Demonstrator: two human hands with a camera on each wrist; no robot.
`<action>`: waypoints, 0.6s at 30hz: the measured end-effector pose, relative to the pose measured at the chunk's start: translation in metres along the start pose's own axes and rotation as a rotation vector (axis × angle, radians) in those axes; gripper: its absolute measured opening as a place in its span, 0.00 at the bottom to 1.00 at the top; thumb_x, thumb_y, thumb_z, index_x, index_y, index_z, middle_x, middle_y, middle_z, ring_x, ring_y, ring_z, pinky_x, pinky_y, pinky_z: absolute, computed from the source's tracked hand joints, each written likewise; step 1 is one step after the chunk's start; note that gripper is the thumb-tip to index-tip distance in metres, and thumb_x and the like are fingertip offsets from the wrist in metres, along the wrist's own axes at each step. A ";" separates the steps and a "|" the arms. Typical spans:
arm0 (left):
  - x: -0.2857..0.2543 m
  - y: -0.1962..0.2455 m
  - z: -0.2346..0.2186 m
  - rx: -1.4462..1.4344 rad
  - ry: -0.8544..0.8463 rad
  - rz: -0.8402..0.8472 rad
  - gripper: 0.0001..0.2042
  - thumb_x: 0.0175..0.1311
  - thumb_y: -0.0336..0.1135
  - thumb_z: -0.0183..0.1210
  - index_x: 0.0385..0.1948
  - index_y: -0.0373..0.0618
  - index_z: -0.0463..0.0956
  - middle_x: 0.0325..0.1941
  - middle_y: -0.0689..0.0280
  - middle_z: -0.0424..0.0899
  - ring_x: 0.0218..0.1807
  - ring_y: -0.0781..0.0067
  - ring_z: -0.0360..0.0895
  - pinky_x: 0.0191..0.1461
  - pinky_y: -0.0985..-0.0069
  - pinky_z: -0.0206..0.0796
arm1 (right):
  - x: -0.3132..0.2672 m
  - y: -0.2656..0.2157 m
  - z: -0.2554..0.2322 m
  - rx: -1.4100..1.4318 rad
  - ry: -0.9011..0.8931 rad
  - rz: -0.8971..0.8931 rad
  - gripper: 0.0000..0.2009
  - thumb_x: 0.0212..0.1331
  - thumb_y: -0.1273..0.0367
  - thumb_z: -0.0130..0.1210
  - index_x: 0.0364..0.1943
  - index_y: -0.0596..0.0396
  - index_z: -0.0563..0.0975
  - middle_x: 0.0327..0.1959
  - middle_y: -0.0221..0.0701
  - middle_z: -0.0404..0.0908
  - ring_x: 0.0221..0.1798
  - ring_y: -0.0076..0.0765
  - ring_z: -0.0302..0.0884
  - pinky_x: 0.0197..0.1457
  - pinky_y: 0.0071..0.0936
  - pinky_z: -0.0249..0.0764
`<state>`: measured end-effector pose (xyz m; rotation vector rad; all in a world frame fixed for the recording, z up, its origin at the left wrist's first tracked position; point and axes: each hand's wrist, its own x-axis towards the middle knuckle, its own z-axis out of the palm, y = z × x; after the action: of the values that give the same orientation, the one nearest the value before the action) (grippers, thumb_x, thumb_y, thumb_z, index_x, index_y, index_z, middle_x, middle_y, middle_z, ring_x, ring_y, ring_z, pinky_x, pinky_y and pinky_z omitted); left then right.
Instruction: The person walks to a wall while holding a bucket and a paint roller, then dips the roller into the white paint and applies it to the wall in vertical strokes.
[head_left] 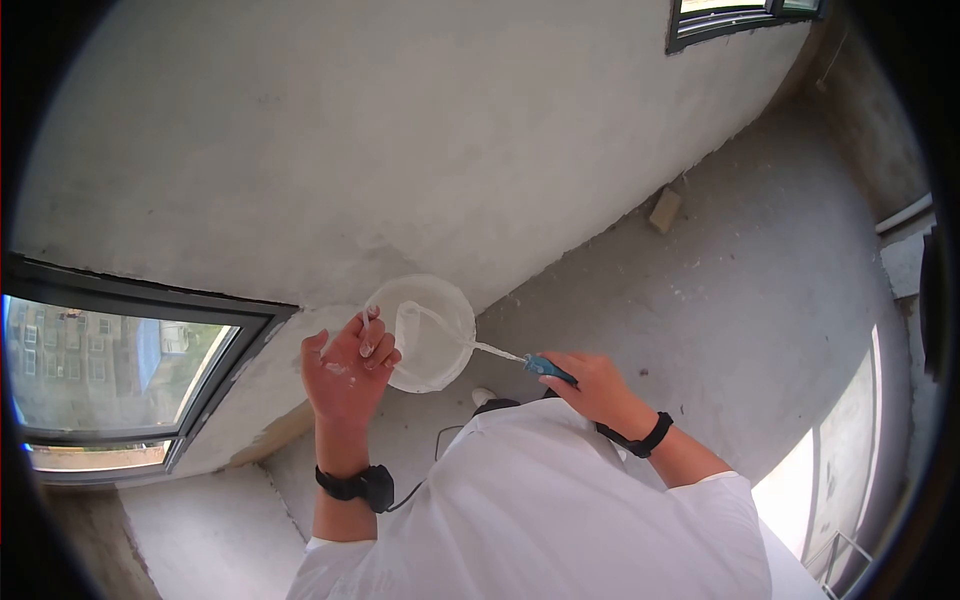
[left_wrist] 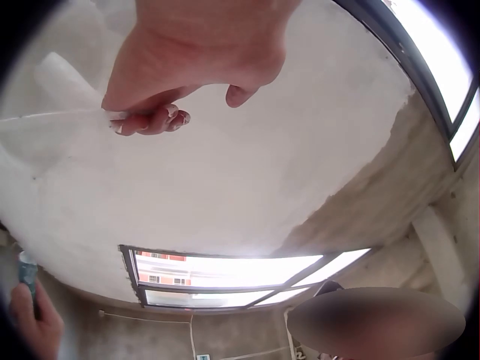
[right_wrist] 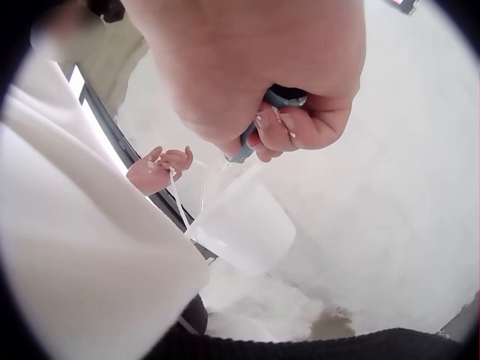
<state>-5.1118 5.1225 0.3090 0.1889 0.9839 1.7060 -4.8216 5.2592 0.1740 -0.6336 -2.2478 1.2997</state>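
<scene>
A white plastic bucket (head_left: 462, 315) is held up in front of the wall by my left hand (head_left: 345, 378), palm up, its fingers curled round the thin bail handle (right_wrist: 178, 201). White smears mark the palm and fingertips. My right hand (head_left: 597, 388) grips the blue handle (head_left: 548, 369) of a paint roller. From that grip, the roller's white-coated rod (head_left: 497, 351) runs over the bucket's rim. Inside the bucket lies the white roller sleeve (head_left: 408, 335). In the right wrist view, the bucket (right_wrist: 251, 225) tilts below the right hand (right_wrist: 262, 82).
A grey-white plastered wall (head_left: 330, 140) rises ahead. To the left is a dark-framed window (head_left: 120, 370), with another window (head_left: 745, 18) at upper right. A block (head_left: 665, 211) lies on the concrete floor (head_left: 700, 300) by the wall's base. Sunlight falls at the right.
</scene>
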 end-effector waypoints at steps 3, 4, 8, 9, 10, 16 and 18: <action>0.001 -0.002 -0.005 -0.020 -0.036 -0.029 0.27 0.60 0.53 0.49 0.52 0.37 0.66 0.28 0.71 0.62 0.29 0.75 0.58 0.42 0.74 0.55 | 0.000 0.000 0.000 -0.014 -0.009 0.032 0.14 0.64 0.65 0.63 0.52 0.53 0.81 0.31 0.38 0.83 0.28 0.47 0.79 0.32 0.37 0.75; 0.003 -0.001 -0.011 -0.028 -0.065 -0.043 0.27 0.60 0.53 0.50 0.52 0.37 0.66 0.28 0.70 0.63 0.30 0.75 0.59 0.43 0.74 0.55 | 0.004 0.003 0.004 -0.022 -0.010 0.040 0.14 0.64 0.65 0.63 0.52 0.53 0.81 0.31 0.38 0.83 0.28 0.47 0.79 0.32 0.37 0.75; 0.000 0.001 0.002 -0.023 -0.032 -0.022 0.28 0.60 0.53 0.50 0.52 0.37 0.66 0.28 0.71 0.62 0.29 0.75 0.58 0.43 0.75 0.55 | 0.003 -0.002 -0.005 -0.001 -0.001 0.006 0.14 0.64 0.65 0.63 0.51 0.53 0.82 0.31 0.38 0.84 0.28 0.47 0.79 0.32 0.37 0.74; -0.002 0.004 0.004 -0.025 -0.032 -0.031 0.28 0.60 0.53 0.50 0.52 0.37 0.66 0.28 0.71 0.62 0.29 0.75 0.58 0.43 0.75 0.55 | 0.003 -0.004 -0.006 -0.005 -0.004 0.008 0.14 0.64 0.65 0.63 0.51 0.53 0.82 0.31 0.38 0.84 0.28 0.47 0.79 0.31 0.37 0.74; -0.001 0.003 0.001 -0.027 -0.033 -0.035 0.28 0.60 0.53 0.50 0.52 0.37 0.66 0.28 0.71 0.62 0.29 0.75 0.58 0.43 0.75 0.55 | 0.004 -0.002 -0.003 -0.010 -0.007 0.006 0.14 0.64 0.65 0.63 0.51 0.53 0.82 0.32 0.38 0.84 0.28 0.47 0.79 0.31 0.37 0.74; -0.002 0.005 0.006 -0.022 -0.029 -0.040 0.27 0.59 0.53 0.50 0.51 0.37 0.66 0.28 0.70 0.63 0.30 0.74 0.58 0.43 0.74 0.55 | 0.002 -0.004 -0.006 0.004 -0.050 0.075 0.14 0.64 0.65 0.63 0.51 0.53 0.82 0.32 0.38 0.84 0.28 0.48 0.78 0.32 0.37 0.75; 0.003 0.003 -0.002 -0.022 -0.042 -0.040 0.27 0.59 0.53 0.50 0.51 0.37 0.66 0.28 0.70 0.63 0.30 0.75 0.58 0.43 0.74 0.55 | 0.003 0.001 -0.005 0.012 -0.023 0.034 0.14 0.64 0.65 0.63 0.51 0.53 0.82 0.31 0.38 0.83 0.28 0.48 0.78 0.32 0.38 0.75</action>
<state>-5.1160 5.1242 0.3088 0.1885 0.9324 1.6689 -4.8213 5.2645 0.1759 -0.6589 -2.2548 1.3424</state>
